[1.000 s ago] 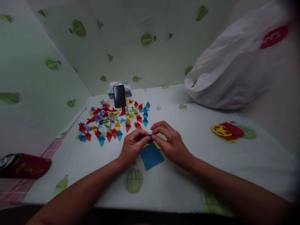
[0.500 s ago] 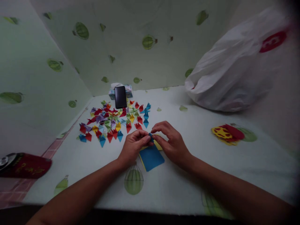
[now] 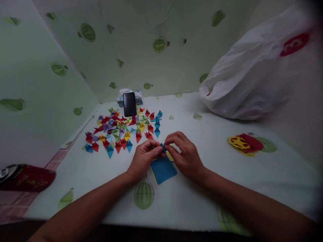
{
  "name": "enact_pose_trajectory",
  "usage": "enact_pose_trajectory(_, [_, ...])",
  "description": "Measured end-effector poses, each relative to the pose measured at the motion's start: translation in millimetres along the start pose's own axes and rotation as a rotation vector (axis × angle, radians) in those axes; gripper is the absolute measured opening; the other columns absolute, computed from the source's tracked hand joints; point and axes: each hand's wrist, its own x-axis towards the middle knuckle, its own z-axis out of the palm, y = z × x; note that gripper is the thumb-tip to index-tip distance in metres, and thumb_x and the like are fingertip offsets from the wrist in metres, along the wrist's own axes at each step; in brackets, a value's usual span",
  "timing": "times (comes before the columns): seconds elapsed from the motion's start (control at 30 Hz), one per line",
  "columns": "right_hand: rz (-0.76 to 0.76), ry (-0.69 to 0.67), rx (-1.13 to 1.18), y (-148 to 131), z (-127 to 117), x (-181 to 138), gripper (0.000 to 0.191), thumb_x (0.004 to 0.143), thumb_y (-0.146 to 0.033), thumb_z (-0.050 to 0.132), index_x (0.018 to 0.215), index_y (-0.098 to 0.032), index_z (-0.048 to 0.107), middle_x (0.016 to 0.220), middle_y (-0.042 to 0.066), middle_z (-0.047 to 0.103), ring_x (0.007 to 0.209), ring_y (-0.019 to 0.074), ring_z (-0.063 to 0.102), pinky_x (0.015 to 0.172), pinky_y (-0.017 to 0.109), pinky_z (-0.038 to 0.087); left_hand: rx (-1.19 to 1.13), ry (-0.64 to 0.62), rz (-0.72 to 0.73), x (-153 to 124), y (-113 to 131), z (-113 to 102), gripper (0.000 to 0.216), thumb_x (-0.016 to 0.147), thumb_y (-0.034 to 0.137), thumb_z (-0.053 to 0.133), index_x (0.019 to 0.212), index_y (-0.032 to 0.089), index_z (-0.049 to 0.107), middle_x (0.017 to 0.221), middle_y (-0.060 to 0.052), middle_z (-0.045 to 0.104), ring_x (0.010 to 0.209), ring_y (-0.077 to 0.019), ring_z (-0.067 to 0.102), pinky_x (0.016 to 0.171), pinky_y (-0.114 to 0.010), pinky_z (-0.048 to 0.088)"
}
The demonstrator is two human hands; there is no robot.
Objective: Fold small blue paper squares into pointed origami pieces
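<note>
Between both hands is a small folded piece of blue origami paper [image 3: 163, 147], mostly covered by fingers. My left hand [image 3: 143, 156] pinches it from the left, thumb on top. The thumb and index finger of my right hand [image 3: 185, 153] close on its right side. Beneath the hands lies a stack of square paper sheets, a blue sheet [image 3: 163, 171] on top and yellow edges showing under it. Beyond my left hand, many small folded paper pieces [image 3: 118, 146] in red, blue, yellow, green and purple are spread over the table.
A phone [image 3: 130, 104] leans on a tissue box [image 3: 138, 97] at the back. At back right sits a white plastic bag [image 3: 247, 84]. Yellow and red cut-out shapes [image 3: 242, 144] lie at the right. A red can [image 3: 29, 177] is at the left edge.
My right thumb and index finger have drawn together at the blue paper's right side, where they were more apart before. The left hand holds nearly still.
</note>
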Motion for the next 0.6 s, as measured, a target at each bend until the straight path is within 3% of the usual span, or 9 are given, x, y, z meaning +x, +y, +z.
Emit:
enact_pose_trajectory(0.17, [0.024, 0.016, -0.008, 1, 1, -1, 0.013, 0.094, -0.012, 0.051, 0.086, -0.017, 0.059, 0.091, 0.009, 0.062, 0.090, 0.0219, 0.058, 0.081, 0.036, 0.047, 0.003, 0.013, 0.009, -1, 0, 1, 0.025, 0.073, 0.031, 0.084, 0.082, 0.015, 0.067, 0.072, 0.002, 0.069, 0.063, -0.0097, 0.069, 0.067, -0.021, 0.055])
enact_pose_trajectory(0.3, [0.197, -0.028, 0.079, 3, 0, 2, 0.010, 0.094, -0.018, 0.054, 0.094, -0.016, 0.064, 0.095, 0.009, 0.066, 0.092, 0.0209, 0.061, 0.083, 0.034, 0.047, -0.026, 0.068, 0.018, 0, 0, 0, 0.027, 0.073, 0.033, 0.084, 0.084, 0.016, 0.066, 0.071, 0.002, 0.069, 0.065, -0.0105, 0.070, 0.069, -0.022, 0.057])
enact_pose_trajectory(0.47, [0.458, -0.151, 0.289, 9, 1, 3, 0.010, 0.087, -0.025, 0.060, 0.082, -0.018, 0.065, 0.081, 0.003, 0.066, 0.078, 0.0173, 0.061, 0.074, 0.030, 0.046, -0.043, 0.061, 0.046, 1, 4, 1, 0.032, 0.070, 0.032, 0.085, 0.089, 0.016, 0.066, 0.072, 0.002, 0.070, 0.065, -0.0109, 0.070, 0.070, -0.022, 0.057])
enact_pose_trajectory(0.6, [0.539, -0.155, 0.393, 12, 4, 2, 0.014, 0.084, -0.030, 0.061, 0.077, -0.018, 0.063, 0.073, 0.001, 0.062, 0.070, 0.0151, 0.055, 0.069, 0.029, 0.043, -0.024, 0.075, 0.087, 1, 6, 3, 0.038, 0.067, 0.031, 0.087, 0.093, 0.018, 0.064, 0.079, 0.004, 0.068, 0.063, -0.0105, 0.070, 0.067, -0.023, 0.057])
